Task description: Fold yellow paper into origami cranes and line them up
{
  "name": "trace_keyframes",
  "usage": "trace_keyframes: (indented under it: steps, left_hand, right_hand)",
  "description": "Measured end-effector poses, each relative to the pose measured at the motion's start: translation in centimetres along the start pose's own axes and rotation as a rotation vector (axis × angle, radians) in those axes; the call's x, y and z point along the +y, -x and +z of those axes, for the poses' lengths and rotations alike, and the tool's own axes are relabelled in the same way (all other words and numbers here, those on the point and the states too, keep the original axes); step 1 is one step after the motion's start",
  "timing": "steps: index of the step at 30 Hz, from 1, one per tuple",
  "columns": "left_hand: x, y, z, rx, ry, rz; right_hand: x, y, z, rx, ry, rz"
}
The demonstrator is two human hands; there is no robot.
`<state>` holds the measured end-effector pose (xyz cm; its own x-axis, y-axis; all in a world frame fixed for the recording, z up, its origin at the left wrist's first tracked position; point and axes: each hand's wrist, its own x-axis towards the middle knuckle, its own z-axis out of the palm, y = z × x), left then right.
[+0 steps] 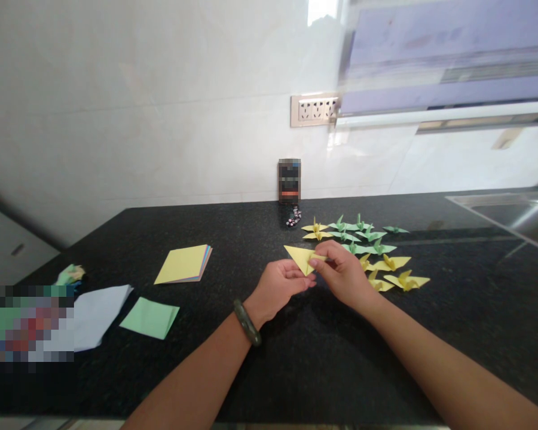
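Observation:
A yellow folded paper [299, 257], pointed at the left, is held above the dark countertop between both hands. My right hand [345, 272] pinches it at its right side, with the thumb on the face towards me. Below and behind its lower edge, my left hand [282, 286] has its fingers curled against the paper; part of them is hidden. Right of the hands sit several folded paper cranes, green ones [371, 248] further back and yellow ones [406, 279] closer to me. A bangle is on my left wrist.
Left on the black countertop [269, 370] lie a stack of coloured paper [182, 264], a green folded sheet [150, 318] and white paper [99, 313]. A phone-like object [289, 181] with a beaded strap [294, 216] leans on the wall. A sink [515, 215] is at the right.

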<state>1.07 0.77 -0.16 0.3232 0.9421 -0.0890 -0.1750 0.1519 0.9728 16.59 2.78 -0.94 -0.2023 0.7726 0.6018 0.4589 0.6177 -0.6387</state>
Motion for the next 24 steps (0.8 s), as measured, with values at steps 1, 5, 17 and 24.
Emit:
trace_keyframes:
  steps: [1, 5, 17, 24]
  left_hand:
    - [-0.08, 0.00, -0.05, 0.011, -0.038, -0.014]
    - [-0.40, -0.10, -0.11, 0.067, -0.197, -0.030]
    - [-0.62, -0.17, -0.03, 0.080, -0.266, 0.003]
    - [-0.50, -0.11, 0.10, 0.090, -0.255, -0.005]
  right_hand:
    - [-0.10, 0.01, 0.02, -0.006, -0.008, -0.007]
    - [-0.53, 0.06, 0.08, -0.014, -0.030, -0.012]
    - [-0.27, 0.26, 0.47, 0.000, -0.248, 0.324]
    - [-0.05, 0.32, 0.44, -0.004, -0.290, 0.400]
